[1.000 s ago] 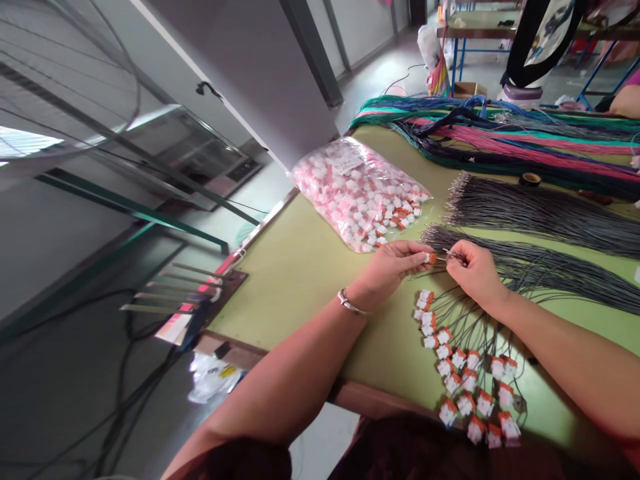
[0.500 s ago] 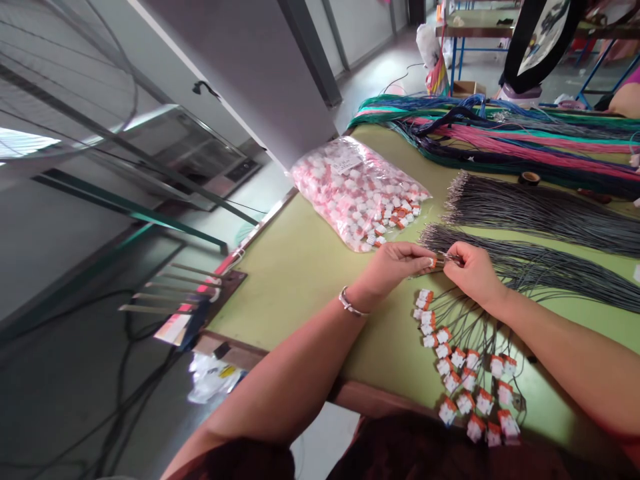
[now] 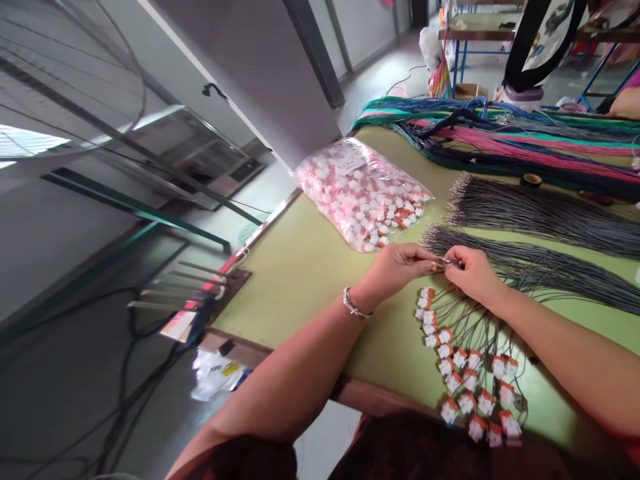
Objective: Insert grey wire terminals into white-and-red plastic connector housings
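My left hand [image 3: 404,267] pinches a small orange-and-white connector [image 3: 435,266] between thumb and fingers. Close against it, my right hand [image 3: 467,270] is closed on a thin dark wire whose end meets the connector; the exact joint is too small to make out. Below my hands, several orange-and-white connectors [image 3: 470,380] with dark wires attached lie in loose rows on the green table [image 3: 295,267]. Beyond my left hand rests a clear bag [image 3: 357,187] full of like connectors. Behind my right hand is a bundle of dark wires [image 3: 540,257] with metal tips.
A second dark wire bundle [image 3: 545,207] lies farther back, beside a roll of black tape [image 3: 531,180]. Long pink, green and blue cables [image 3: 510,143] cross the far side. A metal-pronged rack [image 3: 200,287] sits at the left table edge. Part of another person's arm [image 3: 627,100] shows at far right.
My hands have stayed together, with the connector and wire end still between them and only slight finger movement. The whole view has shifted a little.
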A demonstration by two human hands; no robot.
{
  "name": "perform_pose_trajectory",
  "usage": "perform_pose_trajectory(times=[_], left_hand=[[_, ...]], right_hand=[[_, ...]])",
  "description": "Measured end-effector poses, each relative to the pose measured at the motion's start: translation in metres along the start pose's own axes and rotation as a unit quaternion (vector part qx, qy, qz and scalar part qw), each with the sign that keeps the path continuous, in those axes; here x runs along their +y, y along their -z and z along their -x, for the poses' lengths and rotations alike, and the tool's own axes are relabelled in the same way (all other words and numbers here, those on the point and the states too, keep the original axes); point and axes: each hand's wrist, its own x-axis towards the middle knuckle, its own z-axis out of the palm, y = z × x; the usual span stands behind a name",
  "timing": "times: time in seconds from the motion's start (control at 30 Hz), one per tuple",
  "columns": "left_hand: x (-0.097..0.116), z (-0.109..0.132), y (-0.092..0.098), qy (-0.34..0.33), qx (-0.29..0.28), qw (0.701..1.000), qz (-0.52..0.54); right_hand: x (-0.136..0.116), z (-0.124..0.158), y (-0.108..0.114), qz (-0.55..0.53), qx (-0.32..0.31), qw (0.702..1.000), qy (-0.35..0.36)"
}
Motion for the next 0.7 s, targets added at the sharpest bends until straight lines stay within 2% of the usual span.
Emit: perform_pose_trajectory(times=[0.1,0.23,0.33,0.7], left_hand=[[-0.0017,0.0004,-0.0040,-0.001,-0.006,1.000,0.008],[-0.0083,-0.0010,-0.0082,0.059,0.011,0.993,0.104],[-0.0095,-0.0017,-0.0082,0.072,0.032,0.985,0.151],[-0.0089,-0.0017,-0.0072,0.080,0.016,0.989,0.119]], right_hand=[[0.0007,-0.0004,-0.0012,-0.003,-0.001,1.000,0.009],[0.0008,-0.0009,-0.0021,-0.019,0.011,1.000,-0.002],[-0.0007,-0.0014,-0.0014,-0.050,0.029,0.998,-0.024],[-0.0004,-0.0017,-0.0016,0.008,0.044,0.999,-0.015]])
